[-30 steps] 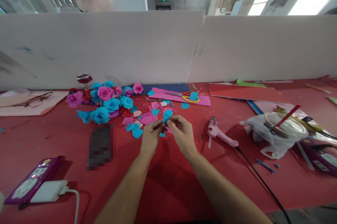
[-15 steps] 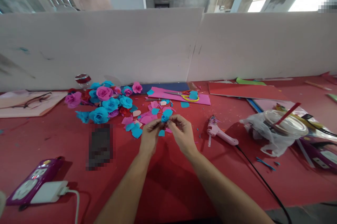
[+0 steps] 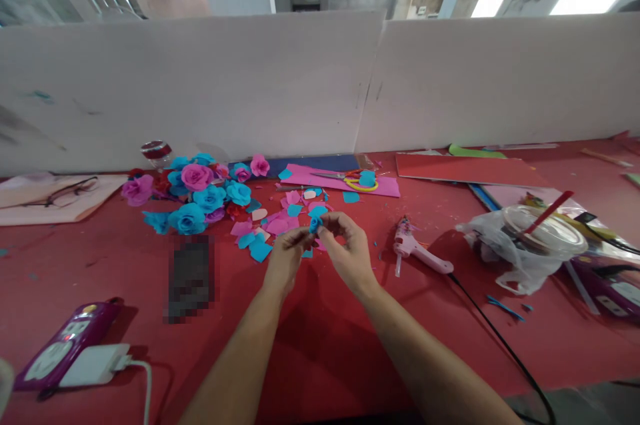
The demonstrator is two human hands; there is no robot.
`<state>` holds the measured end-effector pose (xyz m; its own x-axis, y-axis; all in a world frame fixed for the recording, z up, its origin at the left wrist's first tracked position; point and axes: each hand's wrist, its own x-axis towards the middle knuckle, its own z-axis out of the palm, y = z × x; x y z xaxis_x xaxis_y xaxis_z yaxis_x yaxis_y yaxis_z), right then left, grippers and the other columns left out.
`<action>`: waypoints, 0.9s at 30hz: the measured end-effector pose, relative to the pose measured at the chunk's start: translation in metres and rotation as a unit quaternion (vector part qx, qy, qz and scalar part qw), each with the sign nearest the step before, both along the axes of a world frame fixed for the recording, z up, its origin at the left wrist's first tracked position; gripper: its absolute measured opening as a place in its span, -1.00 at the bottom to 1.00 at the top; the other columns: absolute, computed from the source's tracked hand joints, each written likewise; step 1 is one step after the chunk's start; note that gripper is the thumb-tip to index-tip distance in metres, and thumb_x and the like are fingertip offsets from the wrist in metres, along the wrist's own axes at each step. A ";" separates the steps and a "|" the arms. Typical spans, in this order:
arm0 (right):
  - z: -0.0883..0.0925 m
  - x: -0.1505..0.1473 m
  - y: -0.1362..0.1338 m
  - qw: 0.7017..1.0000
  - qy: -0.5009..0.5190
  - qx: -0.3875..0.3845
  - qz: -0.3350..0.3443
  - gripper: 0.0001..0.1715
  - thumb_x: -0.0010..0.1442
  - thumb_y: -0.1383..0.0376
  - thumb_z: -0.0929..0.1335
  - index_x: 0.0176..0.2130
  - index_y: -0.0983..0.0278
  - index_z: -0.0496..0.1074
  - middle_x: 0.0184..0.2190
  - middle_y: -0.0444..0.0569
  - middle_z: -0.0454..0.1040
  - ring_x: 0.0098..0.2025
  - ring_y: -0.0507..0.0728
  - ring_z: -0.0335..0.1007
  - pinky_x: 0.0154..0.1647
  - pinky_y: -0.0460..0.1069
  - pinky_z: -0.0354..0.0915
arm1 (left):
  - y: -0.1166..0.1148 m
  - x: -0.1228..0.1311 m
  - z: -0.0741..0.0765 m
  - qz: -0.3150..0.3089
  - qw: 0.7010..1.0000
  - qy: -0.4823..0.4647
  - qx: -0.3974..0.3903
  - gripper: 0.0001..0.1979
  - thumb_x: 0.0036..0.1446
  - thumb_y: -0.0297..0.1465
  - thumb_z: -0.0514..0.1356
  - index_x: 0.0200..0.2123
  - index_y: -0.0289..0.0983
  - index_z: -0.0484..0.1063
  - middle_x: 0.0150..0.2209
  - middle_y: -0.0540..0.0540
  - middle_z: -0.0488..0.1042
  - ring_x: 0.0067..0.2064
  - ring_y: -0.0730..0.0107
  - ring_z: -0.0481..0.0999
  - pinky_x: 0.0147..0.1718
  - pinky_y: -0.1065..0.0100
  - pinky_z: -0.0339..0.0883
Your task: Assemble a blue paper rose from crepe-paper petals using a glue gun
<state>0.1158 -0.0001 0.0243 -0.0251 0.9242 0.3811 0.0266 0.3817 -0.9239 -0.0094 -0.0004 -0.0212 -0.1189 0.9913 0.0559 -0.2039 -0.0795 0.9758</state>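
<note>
A small blue paper flower (image 3: 315, 224) is pinched between the fingertips of both hands, above the red table. My left hand (image 3: 287, 255) is closed on it from below left. From the right, my right hand (image 3: 349, 253) grips it between thumb and forefinger. Loose blue and pink paper petals (image 3: 260, 250) lie scattered just beyond and left of the hands. To the left of those rests a bunch of finished paper roses (image 3: 197, 177) in blue, pink and red. Scissors with yellow handles (image 3: 361, 186) lie on a pink paper strip (image 3: 310, 177) farther back.
Right of my hands stands a pink glue gun (image 3: 423, 256) with its black cord. Beyond it is a lidded tub (image 3: 543, 232) in a plastic bag. A purple power strip (image 3: 65, 345) with a white charger is at left. Glasses (image 3: 65, 192) lie on paper. A white partition (image 3: 200, 85) borders the back.
The blue flower has turned slightly in my fingers and shifted a little. My right fingers have moved slightly around it. Things on the table have stayed in place.
</note>
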 end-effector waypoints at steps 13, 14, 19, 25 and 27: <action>0.007 0.013 0.009 0.998 -0.060 0.016 0.007 -0.80 0.03 0.39 0.30 -0.40 0.26 0.53 -0.48 -0.11 0.52 -0.42 0.04 0.37 -0.32 -0.06 0.29 | -0.002 -0.003 0.013 -0.030 0.995 0.092 0.001 -0.91 -0.07 -0.37 0.25 -0.47 -0.24 0.56 -0.52 -0.02 0.48 -0.41 0.38 0.41 -0.34 0.37 0.25; 0.006 0.014 0.011 0.998 -0.061 0.011 0.023 -0.81 0.04 0.38 0.29 -0.43 0.26 0.52 -0.50 -0.12 0.51 -0.43 0.04 0.37 -0.31 -0.06 0.29 | -0.002 -0.004 0.013 -0.037 0.995 0.090 -0.001 -0.90 -0.07 -0.36 0.25 -0.48 -0.24 0.56 -0.52 -0.02 0.47 -0.41 0.38 0.41 -0.35 0.38 0.25; 0.003 0.018 0.017 0.995 -0.020 -0.050 0.081 -0.82 0.07 0.28 0.32 -0.46 0.27 0.50 -0.52 -0.14 0.48 -0.44 0.04 0.38 -0.31 -0.05 0.30 | -0.001 -0.012 0.014 -0.088 0.992 0.083 -0.019 -0.89 -0.06 -0.34 0.26 -0.49 -0.26 0.53 -0.54 0.00 0.42 -0.45 0.45 0.33 -0.39 0.41 0.20; 0.001 0.016 0.018 0.978 0.089 -0.137 0.126 -0.86 0.00 0.25 0.38 -0.50 0.27 0.50 -0.54 -0.14 0.46 -0.45 0.02 0.34 -0.30 -0.06 0.28 | -0.001 -0.016 0.010 -0.116 0.987 0.104 -0.034 -0.84 -0.05 -0.29 0.27 -0.48 -0.28 0.53 -0.49 -0.04 0.45 -0.39 0.40 0.35 -0.32 0.37 0.21; 0.001 0.015 0.017 0.969 0.117 -0.173 0.134 -0.84 -0.02 0.24 0.39 -0.53 0.28 0.48 -0.56 -0.14 0.43 -0.47 0.00 0.30 -0.31 -0.06 0.26 | -0.001 -0.016 0.010 -0.127 0.987 0.087 -0.037 -0.82 -0.05 -0.28 0.27 -0.44 -0.28 0.55 -0.44 -0.07 0.48 -0.35 0.38 0.37 -0.29 0.35 0.22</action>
